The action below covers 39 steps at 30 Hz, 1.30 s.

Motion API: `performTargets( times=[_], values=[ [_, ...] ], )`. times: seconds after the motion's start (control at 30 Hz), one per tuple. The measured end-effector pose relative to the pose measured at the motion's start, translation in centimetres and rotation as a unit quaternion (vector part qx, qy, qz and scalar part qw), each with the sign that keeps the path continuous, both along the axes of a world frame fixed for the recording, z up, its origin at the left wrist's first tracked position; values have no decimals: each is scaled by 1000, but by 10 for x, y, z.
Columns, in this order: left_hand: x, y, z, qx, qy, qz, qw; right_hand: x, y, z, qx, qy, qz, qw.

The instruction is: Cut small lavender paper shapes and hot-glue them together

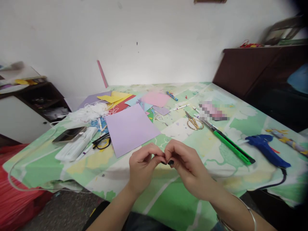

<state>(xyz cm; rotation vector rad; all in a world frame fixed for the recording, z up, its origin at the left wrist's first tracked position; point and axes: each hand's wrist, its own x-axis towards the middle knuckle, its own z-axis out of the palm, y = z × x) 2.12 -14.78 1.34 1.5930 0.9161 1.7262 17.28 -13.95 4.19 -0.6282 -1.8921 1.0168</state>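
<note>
My left hand (146, 162) and my right hand (186, 163) meet above the front part of the table, fingertips touching. Both are closed in a pinch, thumb against forefinger. Whatever may be between the fingertips is too small or hidden to make out. Just beyond my left hand lies a lilac sheet of paper (131, 128), flat on the patterned tablecloth (166, 195). To the right of my right hand is a green utility knife (231, 146) with its blade out. Gold-handled scissors (194, 123) rest behind it.
A blue glue gun (267, 147) with a cord lies at the right. On the left are a power strip (74, 144), a phone (69, 134), black-framed glasses (102, 141) and tangled white string (89, 112). Coloured paper (156, 98) and a marker (179, 107) lie farther back, near the wall.
</note>
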Motion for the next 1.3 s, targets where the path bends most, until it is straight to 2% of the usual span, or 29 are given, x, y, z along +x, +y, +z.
performTargets(
  times=[0.13, 0.2, 0.23, 0.27, 0.33, 0.43, 0.47, 0.63, 0.73, 0.83, 1.03, 1.1, 1.17, 1.23, 1.3],
  values=[
    [-2, 3, -1, -2, 23, 53, 998, 5, 0, -4, -44, 36, -6, 998],
    [-11, 11, -6, 9, 106, 113, 988, 10, -1, -6, -58, 48, -5, 997],
    [-18, 17, -10, 21, 180, 149, 972, 14, -1, -7, -58, 44, -5, 997],
    [-26, 23, -16, 38, 269, 181, 945, 17, -1, -9, -52, 29, -6, 998],
    [-43, 38, -27, 34, 426, 242, 871, 24, 1, -15, -26, -25, -15, 999],
    [-67, 56, -41, -41, 607, 245, 754, 32, 8, -26, 12, -129, -62, 990],
    [-73, 59, -44, -47, 623, 234, 745, 34, 12, -29, 18, -161, -81, 983],
    [-86, 64, -39, -21, 663, 176, 728, 41, 55, -29, 27, -283, -148, 947],
    [-86, 64, -35, 10, 678, 149, 720, 34, 99, -25, 30, -336, -181, 924],
    [-85, 64, -35, 44, 681, 145, 716, 14, 148, -28, 34, -392, -200, 897],
    [-94, 52, -31, 123, 666, 199, 708, -32, 229, -33, 33, -469, -217, 855],
    [-99, 43, -30, 158, 643, 239, 711, -42, 246, -33, 29, -490, -205, 847],
    [-101, 34, -30, 236, 585, 308, 713, -48, 258, -32, 27, -507, -190, 840],
    [-99, 25, -30, 270, 557, 326, 715, -50, 268, -31, 28, -521, -179, 834],
    [-94, 19, -31, 284, 540, 312, 728, -47, 278, -28, 29, -531, -180, 827]
  ],
)
